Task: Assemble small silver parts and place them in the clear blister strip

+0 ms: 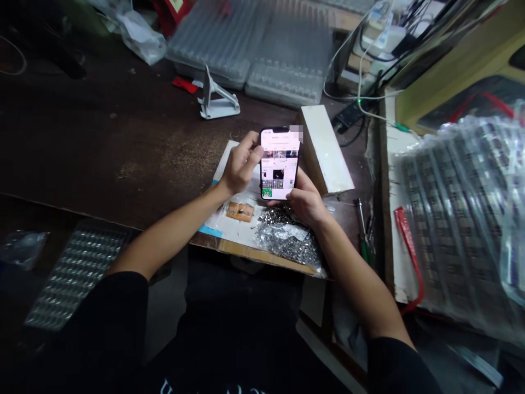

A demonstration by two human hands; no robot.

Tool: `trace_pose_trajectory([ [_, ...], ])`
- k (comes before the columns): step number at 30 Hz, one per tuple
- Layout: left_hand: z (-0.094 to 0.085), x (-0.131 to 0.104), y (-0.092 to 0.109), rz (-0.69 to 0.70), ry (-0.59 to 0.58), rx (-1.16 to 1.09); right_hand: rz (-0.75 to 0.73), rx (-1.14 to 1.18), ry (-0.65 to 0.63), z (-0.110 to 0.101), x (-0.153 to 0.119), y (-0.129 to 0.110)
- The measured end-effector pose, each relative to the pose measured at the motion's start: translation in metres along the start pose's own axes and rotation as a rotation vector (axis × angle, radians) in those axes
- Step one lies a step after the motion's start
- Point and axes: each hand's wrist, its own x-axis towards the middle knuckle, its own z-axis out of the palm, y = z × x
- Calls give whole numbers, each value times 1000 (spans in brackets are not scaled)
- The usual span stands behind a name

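Phone [279,171] — left hand [240,168] gripping side, right hand [307,200] gripping lower corner

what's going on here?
A person holds a lit phone in both hands: left hand at its left edge, right hand around its lower right. The screen shows rows of small pictures, too small to read. Below it, small metal parts and an orange-brown piece lie on a white board, untouched by either hand. A white box sits to the right, a white stand farther back.
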Motion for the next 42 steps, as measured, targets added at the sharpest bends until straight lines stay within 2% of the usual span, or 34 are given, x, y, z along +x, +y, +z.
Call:
trace_pose_trajectory([
  [10, -1, 1, 5, -40, 6, 12, -22, -18, 6, -1, 1, 2],
  [17, -1, 1, 11, -55, -8, 14, -4, 60, -3, -3, 3, 3],
  [42, 1, 1, 9, -61, -14, -17, 2, 25, 8, 0, 0, -2],
])
